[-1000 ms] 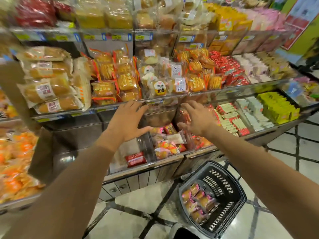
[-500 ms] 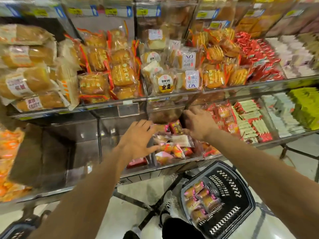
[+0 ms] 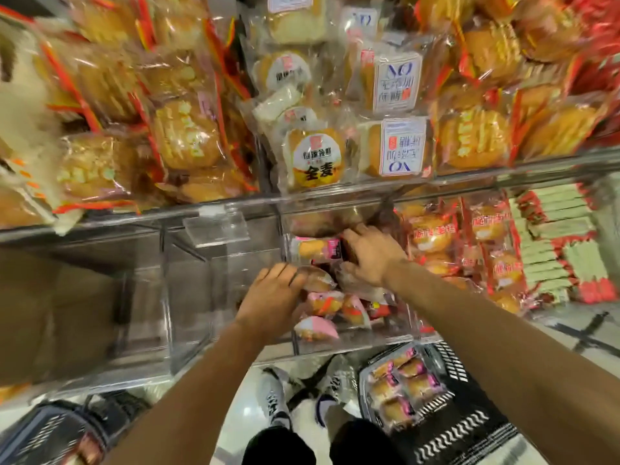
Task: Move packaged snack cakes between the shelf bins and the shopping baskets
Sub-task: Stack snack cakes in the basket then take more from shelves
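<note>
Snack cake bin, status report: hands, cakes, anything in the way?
Both hands, left and right, in the clear bin, on snack cakes; grip unclear. Basket holds cakes. Nothing blocking.

Upper shelf (image 3: pixel 335 199) overhanging bin (image 3: pixel 352 340) opening

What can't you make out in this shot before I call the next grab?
- Head view: left hand fingertips lie over the snack cakes in the clear bin; grip unclear.
- Right hand fingers reach behind packets; hold unclear.
- Dark basket, lower left: cut off by the edge, contents blurred.
</note>
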